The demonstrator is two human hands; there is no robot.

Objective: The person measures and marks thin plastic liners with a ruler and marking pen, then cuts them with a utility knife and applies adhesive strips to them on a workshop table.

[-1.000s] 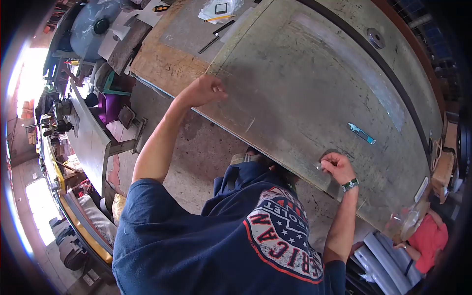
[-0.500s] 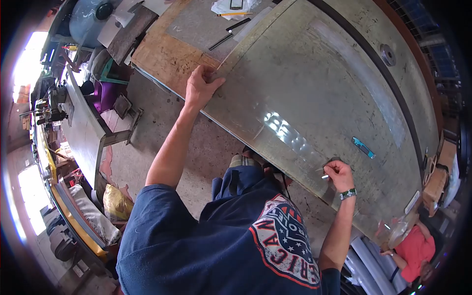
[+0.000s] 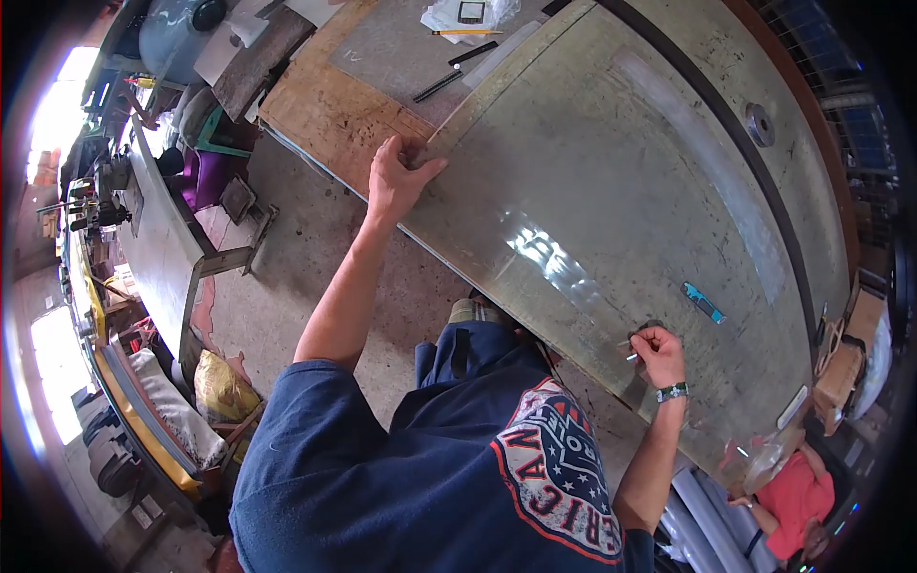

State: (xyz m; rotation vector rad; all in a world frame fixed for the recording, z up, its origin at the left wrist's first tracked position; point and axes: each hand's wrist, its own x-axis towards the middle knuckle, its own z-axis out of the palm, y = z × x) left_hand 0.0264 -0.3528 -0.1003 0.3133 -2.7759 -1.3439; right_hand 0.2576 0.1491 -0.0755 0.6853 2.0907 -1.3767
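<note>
My left hand rests at the left edge of a greyish-green table cover, thumb stretched out and fingers loosely curled, with a gap between them. Near the table's front edge on the right, my right hand pinches a thin, short white stick whose tip points left. A patterned band circles that wrist. Between the hands, the glossy cover throws back a bright patch of light. A teal utility knife lies beyond my right hand.
A yellow pencil, a black strip and a plastic bag lie at the back. A round metal disc sits beyond a dark curved strip. At lower right is a person in red, near grey rolls. A side bench stands left.
The view has shifted slightly. Both hands stay at about the same places on the table, the right still pinching the white stick. The person in red has shifted slightly.
</note>
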